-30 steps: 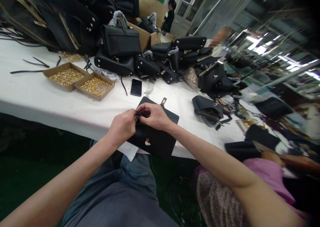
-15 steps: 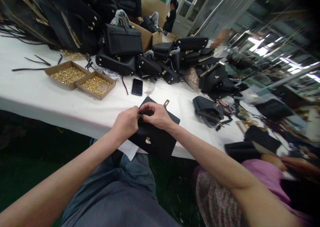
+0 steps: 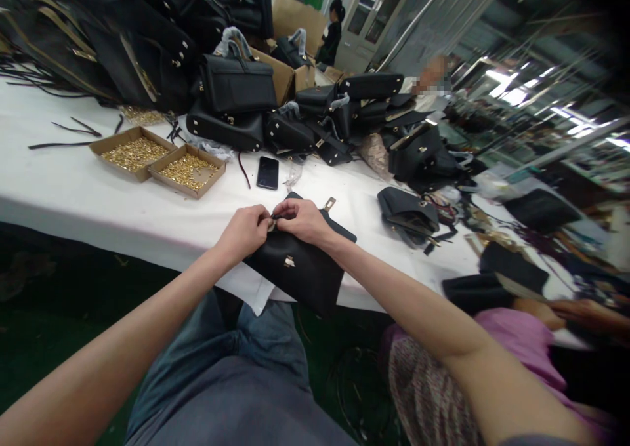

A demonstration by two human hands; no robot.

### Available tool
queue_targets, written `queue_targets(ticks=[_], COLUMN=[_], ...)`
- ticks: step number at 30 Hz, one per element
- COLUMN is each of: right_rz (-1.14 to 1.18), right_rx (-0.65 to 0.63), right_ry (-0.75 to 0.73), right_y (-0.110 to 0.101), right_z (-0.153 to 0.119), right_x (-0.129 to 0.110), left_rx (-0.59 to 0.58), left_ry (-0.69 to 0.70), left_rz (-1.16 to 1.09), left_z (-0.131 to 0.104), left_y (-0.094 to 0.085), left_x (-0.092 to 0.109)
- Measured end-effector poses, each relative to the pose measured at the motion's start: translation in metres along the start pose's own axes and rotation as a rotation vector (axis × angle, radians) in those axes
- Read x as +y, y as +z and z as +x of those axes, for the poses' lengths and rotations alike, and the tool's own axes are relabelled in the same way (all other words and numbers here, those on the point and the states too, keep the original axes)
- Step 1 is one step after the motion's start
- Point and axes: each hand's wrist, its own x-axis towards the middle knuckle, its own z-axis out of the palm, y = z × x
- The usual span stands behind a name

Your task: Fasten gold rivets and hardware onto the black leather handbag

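Note:
A black handbag lies at the table's front edge, its lower part hanging over. A gold clasp partly covered in white sits on its front, and a strap end with a metal plate sticks out behind. My left hand is closed at the bag's upper left edge. Right beside it, fingertips almost meeting, my right hand pinches a small dark piece, perhaps a strap end, at the same edge. What the left fingers grip is mostly hidden.
Two cardboard trays of small gold fittings stand at left, with a phone beyond my hands. Black handbags are heaped along the back. Another bag lies at right, near a co-worker in a pink top.
Both hands have shifted slightly left and up, still close together at the bag's edge. The fingers of my right hand have drawn closer into a pinch. The bag's front has tilted a little.

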Motion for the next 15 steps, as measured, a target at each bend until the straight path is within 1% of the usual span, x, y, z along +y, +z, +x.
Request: queue_targets(ticks=[2, 3, 5, 7, 9, 12, 13, 15], right_rz=[-0.002, 0.002, 0.003, -0.009, 0.003, 0.074, 0.084, 0.059], right_rx=[-0.01, -0.014, -0.023, -0.058, -0.136, -0.269, -0.295, -0.305], right_ry=[0.056, 0.058, 0.005, -0.082, -0.137, -0.155, -0.155, -0.167], right_y=[-0.002, -0.002, -0.002, -0.003, -0.005, -0.009, -0.01, -0.01], right_z=[0.003, 0.003, 0.0, -0.004, -0.007, -0.007, -0.006, -0.005], right_x=[0.003, 0.003, -0.001, -0.008, -0.017, -0.026, -0.028, -0.032], left_rx=[-0.07, -0.109, -0.165, -0.177, -0.185, -0.23, -0.244, -0.257], left_ry=[-0.066, -0.095, -0.125, -0.127, -0.11, -0.061, -0.054, -0.061], left_rz=[-0.026, -0.02, 0.013, 0.051, 0.075, 0.056, 0.032, -0.018], left_z=[0.007, 0.01, 0.012, 0.011, 0.008, 0.002, 0.0, -0.006], left_y=[-0.004, -0.008, -0.015, -0.022, -0.028, -0.035, -0.037, -0.04], left_x=[0.0, 0.002, 0.007, 0.012, 0.016, 0.015, 0.014, 0.011])
